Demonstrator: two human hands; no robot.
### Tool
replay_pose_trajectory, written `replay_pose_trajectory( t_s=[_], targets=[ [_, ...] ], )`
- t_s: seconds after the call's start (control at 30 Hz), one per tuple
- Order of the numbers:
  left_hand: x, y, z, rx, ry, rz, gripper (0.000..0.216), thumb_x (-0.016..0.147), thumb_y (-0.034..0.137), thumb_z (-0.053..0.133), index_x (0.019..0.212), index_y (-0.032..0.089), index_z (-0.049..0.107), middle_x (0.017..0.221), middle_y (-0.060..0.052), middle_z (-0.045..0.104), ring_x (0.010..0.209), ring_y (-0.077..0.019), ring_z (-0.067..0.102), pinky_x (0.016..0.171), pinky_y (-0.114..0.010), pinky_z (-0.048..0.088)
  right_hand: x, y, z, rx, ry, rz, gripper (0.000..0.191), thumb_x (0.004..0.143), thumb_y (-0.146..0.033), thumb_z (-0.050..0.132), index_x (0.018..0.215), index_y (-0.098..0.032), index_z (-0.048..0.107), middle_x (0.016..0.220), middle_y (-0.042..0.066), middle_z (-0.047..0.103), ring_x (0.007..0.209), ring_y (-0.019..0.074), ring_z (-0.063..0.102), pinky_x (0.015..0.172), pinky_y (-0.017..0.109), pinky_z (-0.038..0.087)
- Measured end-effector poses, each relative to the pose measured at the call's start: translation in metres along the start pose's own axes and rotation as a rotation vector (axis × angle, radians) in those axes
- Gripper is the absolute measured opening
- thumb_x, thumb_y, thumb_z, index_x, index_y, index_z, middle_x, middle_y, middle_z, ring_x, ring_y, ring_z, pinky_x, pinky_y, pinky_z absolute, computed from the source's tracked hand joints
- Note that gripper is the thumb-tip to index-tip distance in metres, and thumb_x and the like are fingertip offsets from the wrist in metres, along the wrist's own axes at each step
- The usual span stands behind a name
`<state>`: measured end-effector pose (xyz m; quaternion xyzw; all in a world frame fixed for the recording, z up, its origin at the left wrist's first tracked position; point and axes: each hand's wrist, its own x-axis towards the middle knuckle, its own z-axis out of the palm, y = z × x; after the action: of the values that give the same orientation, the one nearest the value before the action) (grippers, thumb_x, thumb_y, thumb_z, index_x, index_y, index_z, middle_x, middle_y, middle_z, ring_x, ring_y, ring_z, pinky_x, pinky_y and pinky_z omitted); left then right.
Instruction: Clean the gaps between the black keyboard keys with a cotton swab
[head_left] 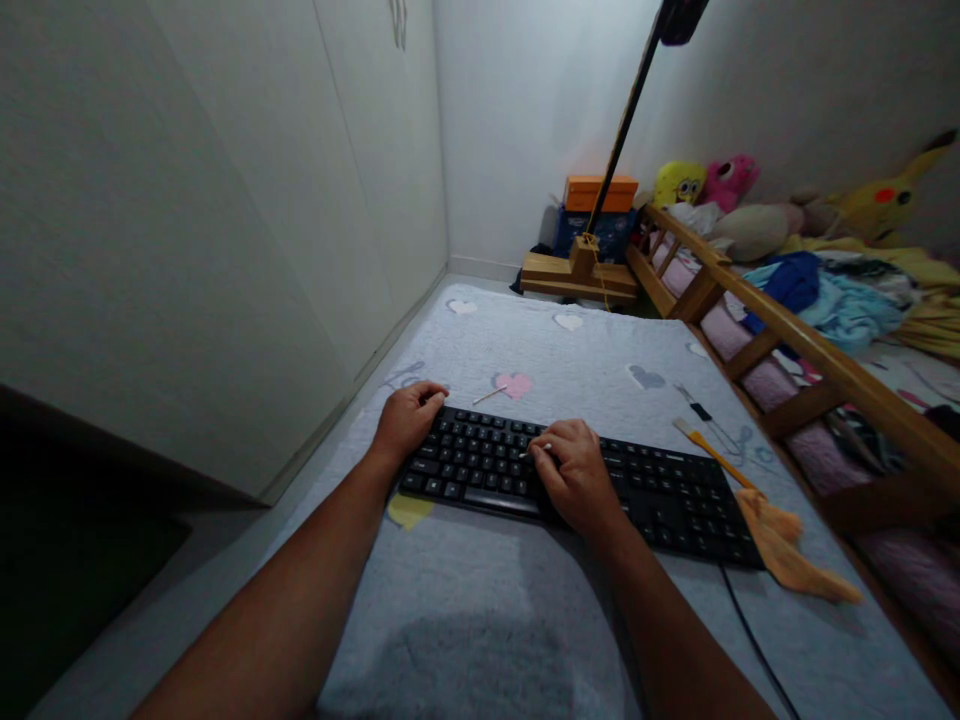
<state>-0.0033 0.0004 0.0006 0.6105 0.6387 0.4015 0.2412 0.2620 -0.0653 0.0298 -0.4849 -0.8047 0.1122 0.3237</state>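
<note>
A black keyboard (pixel 480 455) lies at a slant on the patterned cloth. My left hand (pixel 406 418) is curled at its far left corner, thumb and fingers closed around the edge. Over the middle of the keys, my right hand (pixel 576 475) pinches a thin white cotton swab (pixel 526 455), its tip pointing left, close to the keys. Another cotton swab (pixel 490 394) lies just beyond the keyboard, beside a pink heart print. The fingertips of my left hand are partly hidden.
To the right lie an orange-handled brush (pixel 724 462), a thin metal tool with a black band (pixel 700 411) and an orange cloth (pixel 799 560). The keyboard's cable (pixel 757 640) runs toward me. A wooden bed rail (pixel 810 355) borders the right side; a white cabinet (pixel 300 200) stands left.
</note>
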Motion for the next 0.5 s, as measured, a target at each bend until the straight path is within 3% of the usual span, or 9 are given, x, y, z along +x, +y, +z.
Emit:
replay_pose_trajectory(
  t_s=[0.5],
  targets=[
    [-0.0004, -0.001, 0.0011, -0.021, 0.007, -0.001, 0.031, 0.079, 0.039, 0.055, 0.088, 0.018, 0.075, 0.091, -0.007, 0.077, 0.088, -0.0244, 0.068, 0.085, -0.035, 0.05, 0.0, -0.0078, 0.0035, 0.071, -0.032, -0.052, 0.016, 0.092, -0.014, 0.058, 0.083, -0.02, 0.07, 0.087, 0.004, 0.07, 0.093, 0.0212, 0.056, 0.089, 0.039, 0.036]
  ],
)
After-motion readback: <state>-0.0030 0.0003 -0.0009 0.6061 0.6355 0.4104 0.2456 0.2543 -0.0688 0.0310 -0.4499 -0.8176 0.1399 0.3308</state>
